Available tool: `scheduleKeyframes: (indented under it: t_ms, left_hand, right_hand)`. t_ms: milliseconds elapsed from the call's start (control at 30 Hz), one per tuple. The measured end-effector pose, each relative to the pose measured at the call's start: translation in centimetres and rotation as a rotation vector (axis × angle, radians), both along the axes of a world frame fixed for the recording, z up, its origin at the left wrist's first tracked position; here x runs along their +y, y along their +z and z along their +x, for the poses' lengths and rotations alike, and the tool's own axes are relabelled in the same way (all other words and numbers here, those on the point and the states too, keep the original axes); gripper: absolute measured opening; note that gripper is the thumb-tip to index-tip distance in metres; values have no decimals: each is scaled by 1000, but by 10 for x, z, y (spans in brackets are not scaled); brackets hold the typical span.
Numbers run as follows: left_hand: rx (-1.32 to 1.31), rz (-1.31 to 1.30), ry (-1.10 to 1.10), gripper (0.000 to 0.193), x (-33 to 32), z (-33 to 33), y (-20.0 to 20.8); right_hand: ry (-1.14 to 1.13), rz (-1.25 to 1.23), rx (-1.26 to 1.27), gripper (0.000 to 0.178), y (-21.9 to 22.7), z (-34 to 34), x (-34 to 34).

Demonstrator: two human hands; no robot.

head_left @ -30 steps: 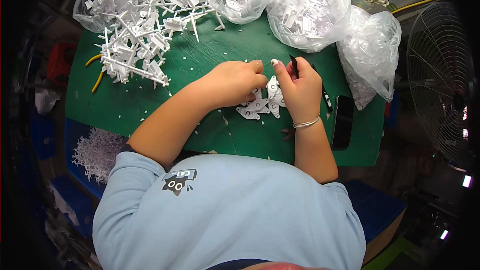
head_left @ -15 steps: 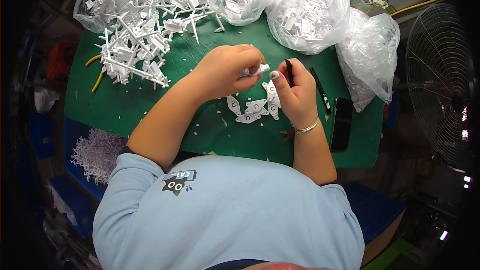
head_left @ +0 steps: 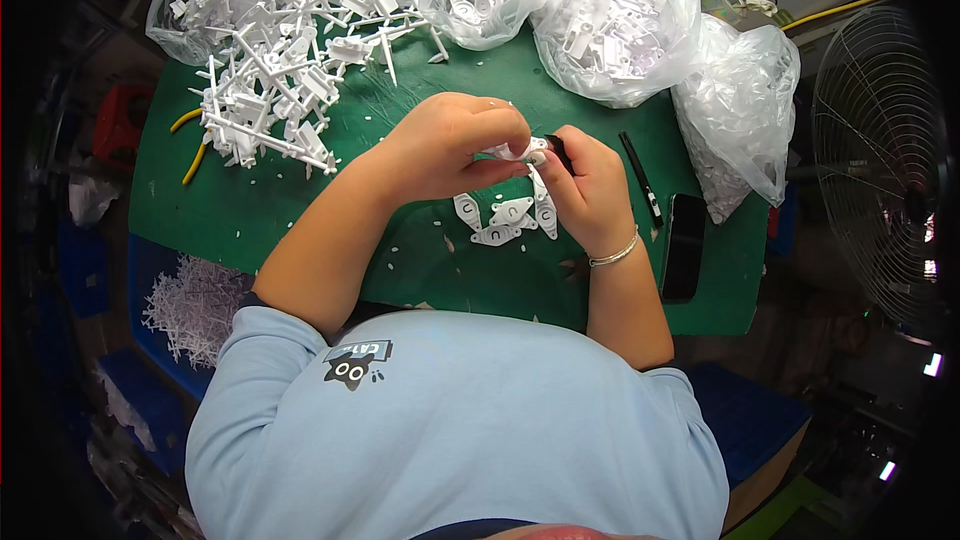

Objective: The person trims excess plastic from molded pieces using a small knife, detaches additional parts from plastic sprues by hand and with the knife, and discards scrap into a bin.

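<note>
My left hand [head_left: 450, 145] is closed around a small white plastic part [head_left: 538, 144], mostly hidden by the fingers. Close against it on the right, my right hand [head_left: 597, 190] grips a slim black blade-like tool [head_left: 560, 150]; its exact kind is hard to make out. Thumb and tool meet the end of the white part. Just below the hands, several flat, diamond-shaped white plastic pieces [head_left: 496, 236] lie loosely grouped on the green tabletop [head_left: 450, 285].
A heap of white moulded parts [head_left: 270, 100] covers the back left, beside yellow-handled pliers [head_left: 196, 160]. Filled clear bags [head_left: 620, 30] line the back. A black pen-like tool [head_left: 640, 175] and a phone [head_left: 683, 248] lie right; a fan [head_left: 880, 170] stands beyond. Blue bin [head_left: 170, 355] holds white scraps.
My right hand has shifted slightly left and its black tool has come against the white part. My left hand has stayed nearly in place.
</note>
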State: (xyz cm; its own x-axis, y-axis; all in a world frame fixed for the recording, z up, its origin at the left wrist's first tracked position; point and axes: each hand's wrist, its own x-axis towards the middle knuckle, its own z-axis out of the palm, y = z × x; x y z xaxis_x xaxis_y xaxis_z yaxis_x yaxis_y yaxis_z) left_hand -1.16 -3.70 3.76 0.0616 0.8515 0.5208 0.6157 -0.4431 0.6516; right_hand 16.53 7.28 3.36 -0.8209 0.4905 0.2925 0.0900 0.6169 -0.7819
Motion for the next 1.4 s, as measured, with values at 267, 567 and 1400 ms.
scheduleKeyframes:
  t_ms: [267,567,1400]
  left_hand:
    - [18,14,-32,23,-1,-3,3]
    - [-8,39,-68,21,-1,-4,2]
    - [-726,-173,490,24,35,-37,46]
  right_hand:
    - [36,23,-41,38,2,1,0]
    - [88,29,-123,40,5,2,1]
    - [-233,110,-44,49,-6,-2,7]
